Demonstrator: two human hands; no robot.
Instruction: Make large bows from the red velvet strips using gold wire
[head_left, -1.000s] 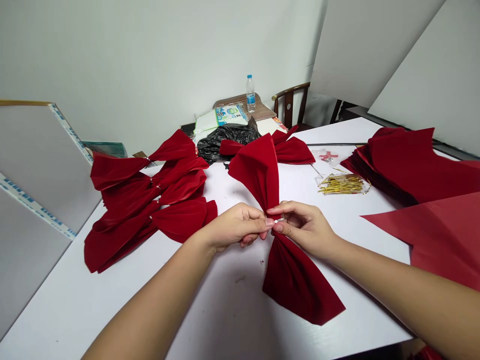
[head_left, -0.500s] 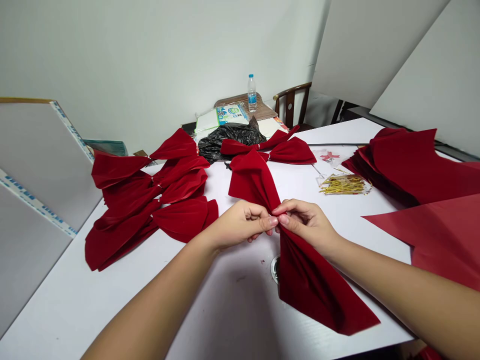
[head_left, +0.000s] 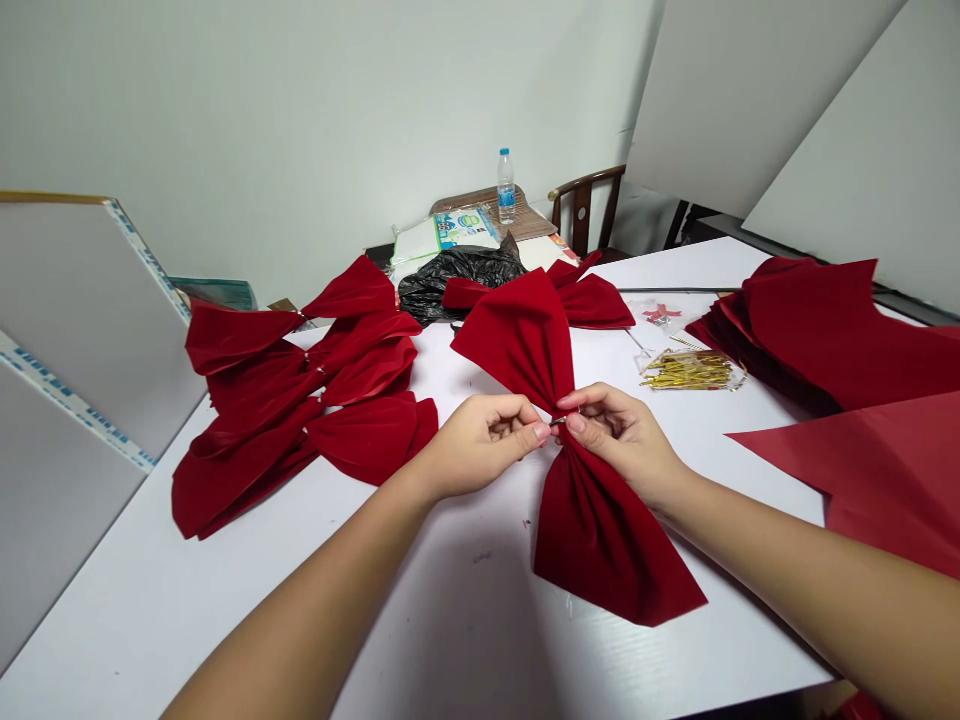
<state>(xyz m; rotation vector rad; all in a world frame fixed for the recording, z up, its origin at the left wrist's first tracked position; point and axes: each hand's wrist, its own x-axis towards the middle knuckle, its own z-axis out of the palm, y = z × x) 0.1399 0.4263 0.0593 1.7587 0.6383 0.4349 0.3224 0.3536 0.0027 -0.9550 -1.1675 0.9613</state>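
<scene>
A dark red velvet bow [head_left: 611, 530], pinched narrow at its middle, hangs at a slant above the table in front of me. My right hand [head_left: 611, 435] grips its gathered middle between thumb and fingers. Just left of the gathers, my left hand [head_left: 495, 435] pinches the end of a thin, shiny twist tie [head_left: 557, 421] with thumb and forefinger. Part of the tie is hidden by the fingertips. On the left lie several finished-looking red bows [head_left: 367, 435], each cinched with a small shiny tie. More red bows [head_left: 596, 302] lie behind the held one.
At the right are a bundle of gold twist ties [head_left: 690, 370] and a stack of red velvet pieces [head_left: 810, 330]. A black plastic bag [head_left: 457, 275] and a water bottle [head_left: 506, 190] are at the back. White panels [head_left: 82, 310] stand along the left edge.
The bow has turned and its lower half has swung up and left, with the loops now fanned wider. My left fingertips have drawn slightly away from the gathers, exposing the twist tie.
</scene>
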